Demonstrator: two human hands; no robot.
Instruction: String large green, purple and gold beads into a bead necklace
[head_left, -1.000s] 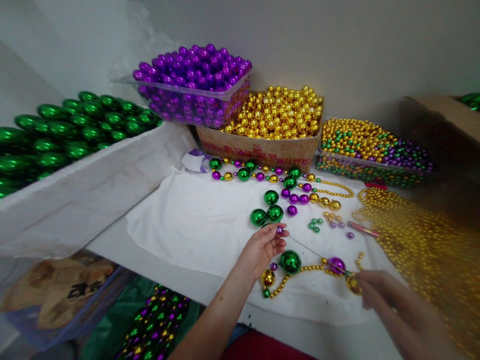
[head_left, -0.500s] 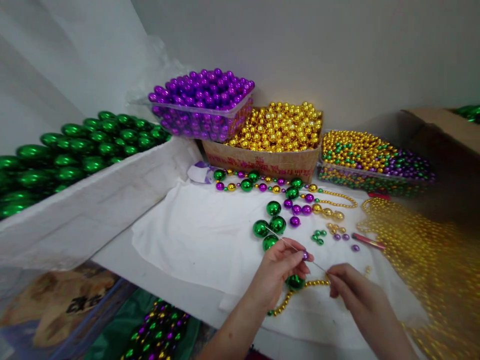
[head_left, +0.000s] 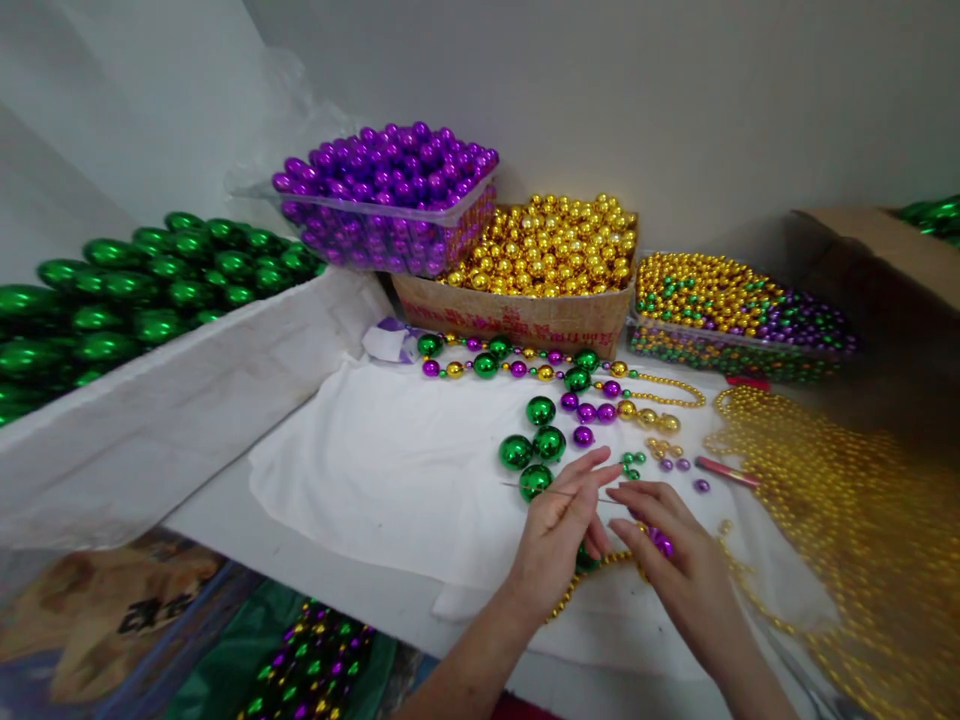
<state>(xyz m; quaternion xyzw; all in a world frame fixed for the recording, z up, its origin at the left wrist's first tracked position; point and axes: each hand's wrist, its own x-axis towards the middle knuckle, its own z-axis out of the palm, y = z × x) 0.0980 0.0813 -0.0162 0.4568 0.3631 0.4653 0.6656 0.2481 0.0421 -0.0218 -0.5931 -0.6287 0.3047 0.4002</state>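
Observation:
A thin needle (head_left: 606, 499) is pinched in my left hand (head_left: 553, 530), its tip reaching left past a large green ball bead (head_left: 536, 483). Close by on the right, my right hand (head_left: 686, 560) has its thumb and forefinger apart, the forefinger at the needle's right end. A shiny purple bead (head_left: 660, 541) shows in that gap; whether the hidden fingers touch it I cannot see. Below the hands a string of small gold beads (head_left: 564, 602) curves over the white cloth (head_left: 360, 480), a green ball partly hidden behind my left fingers.
Behind the cloth stand a tub of purple beads (head_left: 390, 185), a carton of gold beads (head_left: 551, 245) and a tub of mixed small beads (head_left: 712, 290). Green ovals fill a white foam box (head_left: 187, 400) at left. Gold strands (head_left: 847, 520) and a red pen-like stick (head_left: 727, 472) lie right.
The small purple bead at my left fingertips no longer shows there. My right hand has moved up and left towards the needle, its thumb and forefinger now parted. The purple bead shows beneath it.

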